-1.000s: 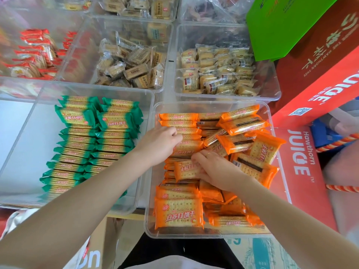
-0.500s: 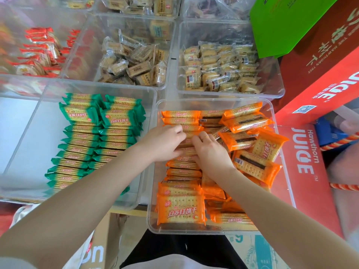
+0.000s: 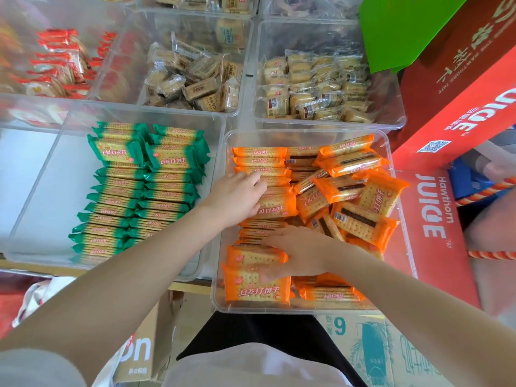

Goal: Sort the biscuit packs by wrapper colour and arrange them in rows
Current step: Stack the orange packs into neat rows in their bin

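Orange biscuit packs [image 3: 351,188] fill the clear bin [image 3: 402,247] in front of me. Its left side holds a row standing on edge [image 3: 259,160]; the right side is a loose heap. My left hand [image 3: 237,196] reaches into the row's middle, fingers curled over the pack tops and thumb against a tilted orange pack [image 3: 279,209]. My right hand [image 3: 301,252] lies flat on the nearer packs [image 3: 257,256], fingers pointing left. Green packs [image 3: 134,191] stand in two neat rows in the bin to the left [image 3: 33,191].
Behind are bins of red-wrapped packs [image 3: 55,65], clear-wrapped biscuits [image 3: 195,76] and small yellow cakes [image 3: 315,88]. Red juice cartons [image 3: 435,213] and a green box [image 3: 405,26] wall off the right side. Cardboard boxes [image 3: 371,350] sit below the bins.
My right hand has slid from the middle of the orange row toward me and now lies flat on the near packs. My left hand has stayed at the row's middle.
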`<state>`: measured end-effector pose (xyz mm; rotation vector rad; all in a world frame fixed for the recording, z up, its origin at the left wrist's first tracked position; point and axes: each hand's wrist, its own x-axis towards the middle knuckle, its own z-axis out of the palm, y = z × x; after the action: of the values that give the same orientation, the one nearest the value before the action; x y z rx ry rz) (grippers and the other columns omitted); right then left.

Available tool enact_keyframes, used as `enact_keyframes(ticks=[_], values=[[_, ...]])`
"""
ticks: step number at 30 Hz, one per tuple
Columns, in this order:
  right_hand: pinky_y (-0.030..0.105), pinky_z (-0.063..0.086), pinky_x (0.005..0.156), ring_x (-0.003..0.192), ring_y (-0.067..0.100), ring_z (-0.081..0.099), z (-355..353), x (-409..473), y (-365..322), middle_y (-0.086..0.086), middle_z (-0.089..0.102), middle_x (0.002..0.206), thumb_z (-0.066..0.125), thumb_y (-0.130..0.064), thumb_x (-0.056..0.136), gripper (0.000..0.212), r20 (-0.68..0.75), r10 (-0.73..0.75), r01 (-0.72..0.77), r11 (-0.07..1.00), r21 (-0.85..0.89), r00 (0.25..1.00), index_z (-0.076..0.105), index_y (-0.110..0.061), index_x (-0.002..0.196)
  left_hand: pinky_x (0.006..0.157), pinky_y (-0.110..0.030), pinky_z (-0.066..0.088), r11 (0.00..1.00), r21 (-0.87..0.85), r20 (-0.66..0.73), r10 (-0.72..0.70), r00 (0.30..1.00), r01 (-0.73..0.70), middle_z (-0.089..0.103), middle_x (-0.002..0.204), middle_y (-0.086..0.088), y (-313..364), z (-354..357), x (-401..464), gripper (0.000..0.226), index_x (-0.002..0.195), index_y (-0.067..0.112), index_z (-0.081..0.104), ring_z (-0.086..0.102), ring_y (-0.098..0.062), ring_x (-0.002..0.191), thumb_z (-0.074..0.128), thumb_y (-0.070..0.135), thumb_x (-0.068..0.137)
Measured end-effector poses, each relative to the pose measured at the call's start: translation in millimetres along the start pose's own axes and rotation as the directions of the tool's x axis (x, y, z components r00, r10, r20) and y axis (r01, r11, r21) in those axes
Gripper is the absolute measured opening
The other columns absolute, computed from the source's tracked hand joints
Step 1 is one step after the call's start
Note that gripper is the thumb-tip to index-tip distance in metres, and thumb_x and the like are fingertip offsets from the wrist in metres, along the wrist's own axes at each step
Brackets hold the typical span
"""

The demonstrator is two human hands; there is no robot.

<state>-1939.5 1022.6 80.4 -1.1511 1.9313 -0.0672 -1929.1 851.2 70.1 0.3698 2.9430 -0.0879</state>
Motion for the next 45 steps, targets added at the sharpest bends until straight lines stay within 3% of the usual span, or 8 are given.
enact_keyframes(ticks=[10, 14, 19, 25, 29, 33, 39, 45], values=[[0.028, 0.036, 0.092, 0.111, 0.014, 0.039, 11, -3, -9, -0.004, 0.045, 0.121, 0.062, -0.057, 0.078, 0.069, -0.184, -0.118, 0.106, 0.991, -0.076, 0.976, 0.044, -0.019, 0.133, 0.088, -0.033, 0.039, 0.999, -0.037, 0.006, 0.011, 1.000, -0.010, 0.050, 0.120, -0.004, -4, 2, 0, 0.030, 0.115, 0.012, 0.050, 0.052, -0.023, 0.105, 0.049, 0.033, 0.093], [0.032, 0.048, 0.082, 0.094, 0.014, 0.052, 3, -12, -10, -0.007, 0.054, 0.105, 0.070, -0.038, 0.077, 0.048, -0.159, -0.069, 0.103, 0.971, 0.216, 0.985, 0.050, -0.021, 0.117, 0.080, -0.030, 0.037, 0.997, -0.082, 0.034, 0.015, 0.999, -0.012, 0.051, 0.114, -0.001, -7, 0, 2, 0.025, 0.109, 0.015, 0.052, 0.052, -0.021, 0.100, 0.051, 0.034, 0.093], [0.027, 0.047, 0.073, 0.085, 0.015, 0.058, -30, -25, 19, -0.003, 0.060, 0.099, 0.074, -0.024, 0.075, 0.044, -0.394, 0.097, 0.072, 0.917, 0.393, 0.914, 0.052, -0.023, 0.113, 0.070, -0.032, 0.037, 0.979, -0.203, 0.089, 0.015, 0.996, 0.003, 0.055, 0.109, -0.005, -13, -5, 2, 0.023, 0.108, 0.013, 0.059, 0.052, -0.026, 0.097, 0.055, 0.011, 0.086], [0.033, 0.046, 0.087, 0.110, 0.020, 0.051, -19, -5, 30, 0.001, 0.053, 0.119, 0.065, -0.025, 0.083, 0.047, -0.473, 0.034, -0.037, 0.999, 0.004, 0.880, 0.053, -0.021, 0.128, 0.085, -0.035, 0.043, 0.969, -0.249, 0.141, 0.036, 0.989, 0.000, 0.055, 0.118, -0.004, -19, -9, 0, 0.036, 0.117, 0.010, 0.062, 0.053, -0.023, 0.102, 0.042, 0.000, 0.089], [0.041, 0.050, 0.086, 0.115, 0.028, 0.045, 8, 14, 20, 0.006, 0.048, 0.123, 0.069, -0.031, 0.080, 0.053, -0.578, 0.095, -0.183, 0.978, -0.097, 0.811, 0.048, -0.016, 0.127, 0.082, -0.035, 0.046, 0.972, -0.234, 0.130, 0.045, 0.990, -0.013, 0.054, 0.121, -0.001, -16, -13, -5, 0.036, 0.121, 0.016, 0.059, 0.055, -0.019, 0.098, 0.040, 0.033, 0.095], [0.043, 0.052, 0.074, 0.094, 0.034, 0.057, 15, 27, 16, 0.013, 0.057, 0.104, 0.084, -0.039, 0.058, 0.058, -0.697, 0.174, -0.278, 0.960, -0.038, 0.696, 0.060, -0.010, 0.103, 0.088, -0.032, 0.041, 0.994, -0.107, 0.168, 0.024, 0.986, -0.006, 0.046, 0.128, 0.001, -9, -10, -10, 0.068, 0.132, 0.021, 0.045, 0.048, -0.019, 0.110, 0.050, 0.065, 0.080], [0.038, 0.038, 0.102, 0.132, 0.024, 0.022, 19, 20, 21, 0.003, 0.021, 0.142, 0.073, -0.046, 0.074, 0.088, -0.586, 0.233, -0.093, 0.961, 0.259, 0.776, 0.025, -0.019, 0.142, 0.098, -0.033, 0.035, 0.998, -0.052, 0.083, -0.040, 0.996, 0.044, 0.043, 0.133, -0.002, 3, -3, -13, 0.090, 0.141, 0.017, 0.029, 0.043, -0.021, 0.119, 0.058, 0.067, 0.073], [0.022, -0.001, 0.110, 0.143, 0.014, -0.012, 16, 22, 16, 0.003, -0.014, 0.156, 0.036, -0.023, 0.101, 0.067, -0.494, 0.384, 0.025, 0.770, 0.638, 0.780, -0.009, -0.011, 0.148, 0.109, -0.033, 0.024, 0.999, -0.031, 0.051, -0.038, 0.998, 0.040, 0.028, 0.146, -0.008, 7, -3, -17, 0.099, 0.148, 0.006, 0.006, 0.028, -0.022, 0.134, 0.058, 0.055, 0.079]])
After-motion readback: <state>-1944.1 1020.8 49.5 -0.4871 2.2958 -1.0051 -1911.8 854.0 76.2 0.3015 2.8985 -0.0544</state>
